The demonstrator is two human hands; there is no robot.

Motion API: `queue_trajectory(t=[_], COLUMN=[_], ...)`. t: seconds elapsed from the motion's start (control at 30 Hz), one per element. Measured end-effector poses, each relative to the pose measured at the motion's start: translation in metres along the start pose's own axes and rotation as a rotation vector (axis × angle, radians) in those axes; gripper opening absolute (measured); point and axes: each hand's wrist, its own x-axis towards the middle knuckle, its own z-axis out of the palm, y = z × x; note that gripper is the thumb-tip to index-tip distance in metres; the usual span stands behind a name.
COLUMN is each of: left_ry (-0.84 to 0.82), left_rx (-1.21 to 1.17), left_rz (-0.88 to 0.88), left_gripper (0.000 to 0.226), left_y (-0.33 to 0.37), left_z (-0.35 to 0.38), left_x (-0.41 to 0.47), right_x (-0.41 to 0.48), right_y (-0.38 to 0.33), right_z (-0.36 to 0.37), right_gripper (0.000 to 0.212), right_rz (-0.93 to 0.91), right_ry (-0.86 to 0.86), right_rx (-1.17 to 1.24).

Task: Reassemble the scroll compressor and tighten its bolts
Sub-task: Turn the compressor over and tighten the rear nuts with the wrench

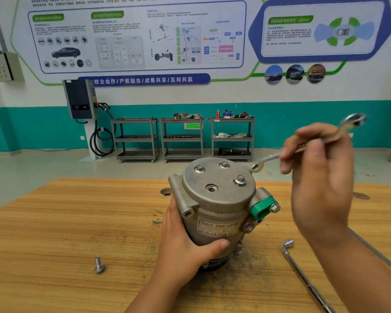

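A grey scroll compressor (215, 206) stands upright on the wooden table (54, 222), with a label on its side and a green cap (261, 207) at its right. Three bolts (239, 180) sit in its round end cover; a fourth hole (211, 188) is open. My left hand (183, 240) grips the housing from the left, thumb across the front. Raised to the right of the compressor, my right hand (318, 168) pinches a combination wrench (266, 159), whose lower end hangs just beside the cover's right edge. One loose bolt (98, 265) lies on the table at the left.
A long L-shaped socket wrench (303, 274) lies on the table at the right, running toward the near edge. Beyond the table stand three metal carts (183, 138) with parts and a wall-mounted charger (81, 99) with its cable.
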Motion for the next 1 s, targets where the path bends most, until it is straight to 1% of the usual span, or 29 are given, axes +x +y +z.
queue_trajectory(t=[0.07,0.17,0.2,0.27,0.5,0.63,0.77,0.93,1.0], left_ry=[-0.003,-0.005,-0.008,-0.011,-0.019,-0.015,-0.010,-0.007,-0.005], left_rx=[0.021,0.038,0.036,0.035,0.049,0.040,0.034,0.040,0.031], left_rz=[-0.001,-0.009,-0.011,-0.016,-0.013,-0.015,-0.007,-0.011,-0.007], left_gripper=[0.121,0.123,0.124,0.125,0.125,0.124,0.123,0.126,0.125], left_y=[-0.003,-0.004,-0.004,-0.004,-0.003,-0.003,-0.002,-0.002,-0.002], left_z=[0.000,-0.001,-0.001,-0.001,-0.001,-0.001,-0.001,-0.001,-0.001], left_x=[0.001,0.000,0.001,0.001,0.001,0.001,0.001,0.000,0.000], right_x=[0.011,0.018,0.017,0.014,0.008,0.003,0.000,-0.011,-0.013], right_y=[0.002,0.013,0.017,0.024,0.037,0.042,0.042,0.037,0.035], right_z=[-0.010,-0.020,-0.021,-0.020,-0.021,-0.019,-0.017,-0.015,-0.011], right_gripper=[0.017,0.024,0.026,0.027,0.025,0.023,0.025,0.040,0.039], right_rz=[0.217,0.514,0.580,0.654,0.756,0.797,0.729,0.641,0.602], right_ry=[0.113,0.184,0.192,0.190,0.184,0.218,0.274,0.414,0.437], right_rx=[0.215,0.480,0.544,0.610,0.634,0.620,0.567,0.514,0.489])
